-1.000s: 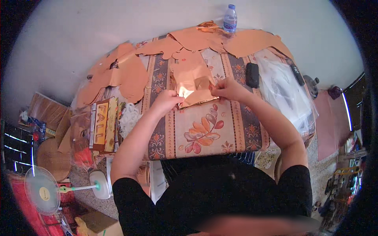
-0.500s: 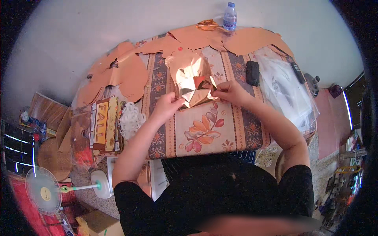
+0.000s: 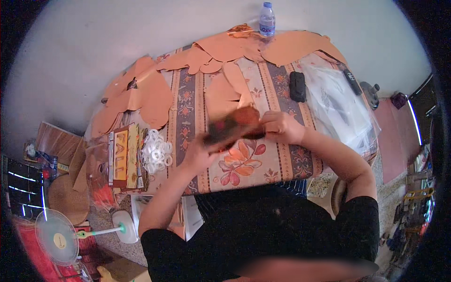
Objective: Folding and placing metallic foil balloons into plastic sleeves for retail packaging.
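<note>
A flat, copper-coloured foil balloon (image 3: 224, 91) lies in front of me with its near part raised off the table. That raised part is blurred and mirrors dark and red tones. My left hand (image 3: 199, 152) is closed on its left edge, the fingers smeared by motion. At its right edge my right hand (image 3: 284, 128) pinches the foil between thumb and fingers. Beyond and to the left, more flat foil balloons (image 3: 157, 96) of the same colour are spread out, partly overlapping. The patterned tablecloth (image 3: 242, 164) shows beneath my hands.
White plastic rings (image 3: 156, 151) are heaped at left beside printed cards (image 3: 121, 157). A water bottle (image 3: 267, 19) stands at the back. To the right are a black case (image 3: 297, 86) and clear plastic bags (image 3: 336, 105). A fan (image 3: 57, 238) stands lower left.
The near part of the foil balloon has come up and tilted, turning from bright to dark. My left hand has moved down; the right hand has shifted slightly right and down.
</note>
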Demonstrator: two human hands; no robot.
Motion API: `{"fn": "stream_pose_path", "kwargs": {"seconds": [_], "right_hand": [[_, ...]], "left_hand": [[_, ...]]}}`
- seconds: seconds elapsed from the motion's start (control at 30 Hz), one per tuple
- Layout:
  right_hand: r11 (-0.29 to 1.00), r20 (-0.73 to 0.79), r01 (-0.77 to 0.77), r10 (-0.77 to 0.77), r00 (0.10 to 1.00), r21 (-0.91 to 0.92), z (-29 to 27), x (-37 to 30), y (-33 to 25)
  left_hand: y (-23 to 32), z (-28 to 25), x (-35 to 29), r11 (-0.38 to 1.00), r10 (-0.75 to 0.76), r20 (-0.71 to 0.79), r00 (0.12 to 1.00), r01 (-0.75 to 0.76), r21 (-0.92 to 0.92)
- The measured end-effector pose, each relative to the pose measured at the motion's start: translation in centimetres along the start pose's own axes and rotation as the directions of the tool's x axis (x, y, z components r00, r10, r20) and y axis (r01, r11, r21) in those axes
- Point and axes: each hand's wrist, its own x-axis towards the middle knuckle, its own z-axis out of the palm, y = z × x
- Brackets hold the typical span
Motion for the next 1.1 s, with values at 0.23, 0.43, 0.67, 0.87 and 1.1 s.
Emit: {"fn": "stream_pose_path", "kwargs": {"seconds": [0.23, 0.43, 0.67, 0.87, 1.1], "right_hand": [[0.997, 0.132, -0.028, 0.036, 0.991, -0.065, -0.8, 1.1, -1.6], [0.998, 0.129, 0.034, -0.028, 0.991, -0.046, -0.5, 1.1, -1.6], [0.996, 0.105, -0.008, -0.001, 0.994, 0.087, -0.1, 1.1, -0.7], [0.943, 0.018, -0.123, 0.124, 0.992, 0.308, -0.3, 0.9, 1.0], [0.474, 0.296, -0.772, 0.733, 0.613, 0.424, -0.1, 2.7, 3.9]], "left_hand": [[0.6, -1.1, 1.6, 0.980, 0.192, 0.128, 0.973, -0.183, -0.072], [1.0, -1.9, 1.7, 0.984, 0.177, 0.109, 0.978, -0.175, -0.023], [-0.3, -1.5, 2.1, 0.962, 0.264, 0.111, 0.958, -0.269, 0.033], [0.1, -1.7, 3.2, 0.990, -0.019, 0.148, 0.989, 0.040, -0.137], [-0.6, -2.6, 7.5, 0.655, -0.532, 0.481, 0.697, 0.698, -0.288]]}}
